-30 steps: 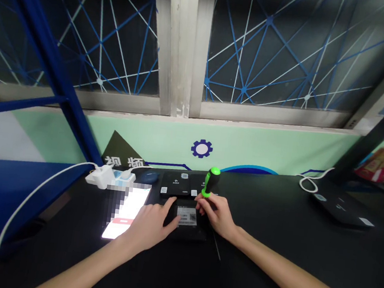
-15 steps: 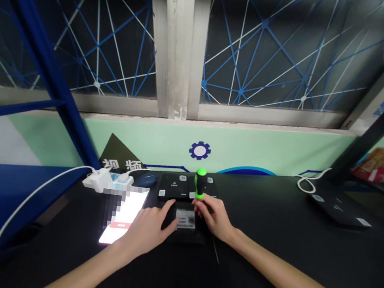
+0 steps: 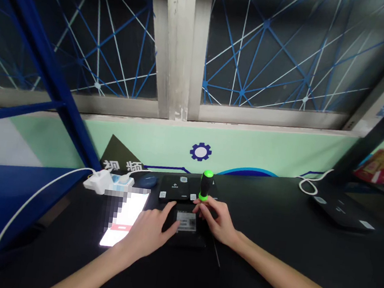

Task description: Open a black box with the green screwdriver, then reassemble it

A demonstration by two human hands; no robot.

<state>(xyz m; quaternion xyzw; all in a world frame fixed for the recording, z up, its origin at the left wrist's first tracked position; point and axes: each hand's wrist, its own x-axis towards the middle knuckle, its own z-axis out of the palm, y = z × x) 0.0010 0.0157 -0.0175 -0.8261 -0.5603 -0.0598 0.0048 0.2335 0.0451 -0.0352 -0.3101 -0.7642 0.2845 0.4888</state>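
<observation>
The black desk ran past my view. My left hand, thumb held wide of the fingers, hid the left side of the black box before me. My right hand pinched the upright green-and-black screwdriver near that box's far right corner, covering its tip; I couldn't tell whether it touched. Print on the label was illegible.
</observation>
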